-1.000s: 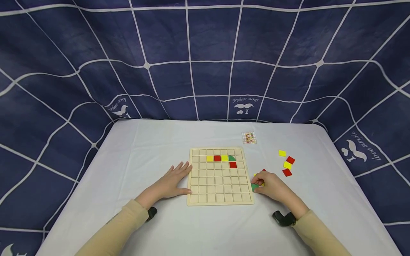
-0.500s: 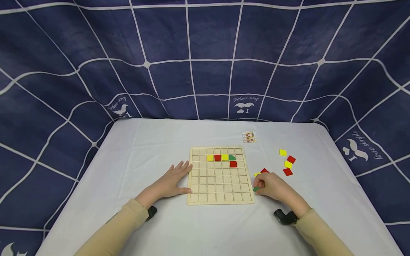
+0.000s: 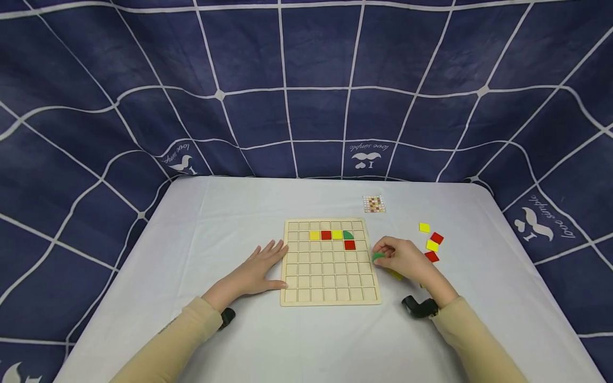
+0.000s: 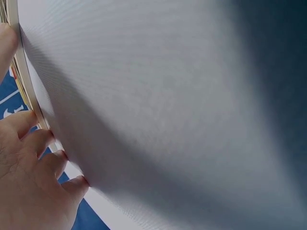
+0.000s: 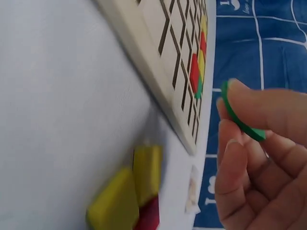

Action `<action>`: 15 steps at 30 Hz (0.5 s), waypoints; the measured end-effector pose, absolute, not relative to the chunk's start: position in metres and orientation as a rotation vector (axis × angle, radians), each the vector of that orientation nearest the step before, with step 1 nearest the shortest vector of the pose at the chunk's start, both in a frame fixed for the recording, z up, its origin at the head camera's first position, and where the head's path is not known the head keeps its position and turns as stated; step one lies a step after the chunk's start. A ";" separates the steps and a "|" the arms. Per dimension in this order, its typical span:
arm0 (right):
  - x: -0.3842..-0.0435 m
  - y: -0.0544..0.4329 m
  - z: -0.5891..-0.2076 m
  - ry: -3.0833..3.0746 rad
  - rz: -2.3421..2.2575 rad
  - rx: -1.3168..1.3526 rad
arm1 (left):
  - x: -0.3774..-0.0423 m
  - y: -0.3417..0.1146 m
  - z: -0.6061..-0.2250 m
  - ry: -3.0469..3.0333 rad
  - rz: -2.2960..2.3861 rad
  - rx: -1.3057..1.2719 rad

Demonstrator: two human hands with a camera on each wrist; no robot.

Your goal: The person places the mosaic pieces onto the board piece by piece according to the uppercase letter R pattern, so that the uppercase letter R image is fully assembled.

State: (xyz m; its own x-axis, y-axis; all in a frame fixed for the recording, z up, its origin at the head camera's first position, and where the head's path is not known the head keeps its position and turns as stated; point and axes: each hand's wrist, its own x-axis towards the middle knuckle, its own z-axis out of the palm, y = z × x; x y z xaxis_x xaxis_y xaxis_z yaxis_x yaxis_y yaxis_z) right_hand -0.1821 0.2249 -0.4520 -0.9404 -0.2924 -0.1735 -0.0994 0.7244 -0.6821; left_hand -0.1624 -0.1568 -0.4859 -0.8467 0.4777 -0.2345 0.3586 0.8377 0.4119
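A wooden grid board lies on the white table, with yellow and red squares and one green quarter-round tile set in its upper cells. My left hand rests spread at the board's left edge, fingertips and thumb along the rim; the left wrist view shows the fingers straight beside that edge. Just off the board's right edge, my right hand pinches a second green curved-edge tile between thumb and fingers, raised above the table in the right wrist view.
Below the right hand lie loose yellow tiles and a red tile. Farther right are more yellow tiles and red tiles. A small pattern card lies behind the board. A dark blue checked cloth hangs around the table.
My right hand has picked the green tile up off the table and moved it away from me along the board's right edge. The left hand has stayed in place.
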 end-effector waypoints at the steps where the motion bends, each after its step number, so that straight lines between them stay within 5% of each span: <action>1: -0.184 0.223 -0.453 2.659 -1.058 -0.280 | -0.163 -0.157 -0.486 2.688 0.505 0.628; 15: -0.199 0.187 -0.467 2.559 -1.224 -0.270 | -0.161 -0.156 -0.484 2.688 0.527 0.620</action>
State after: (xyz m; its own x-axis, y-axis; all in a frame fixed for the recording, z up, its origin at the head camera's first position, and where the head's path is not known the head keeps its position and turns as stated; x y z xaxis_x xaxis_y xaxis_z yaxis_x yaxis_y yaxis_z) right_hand -0.1994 0.1870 -0.4667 -0.9400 -0.2905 -0.1788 -0.0430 0.6211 -0.7825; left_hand -0.1605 -0.1555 -0.4836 -0.8501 0.4726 -0.2321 0.3499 0.8365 0.4217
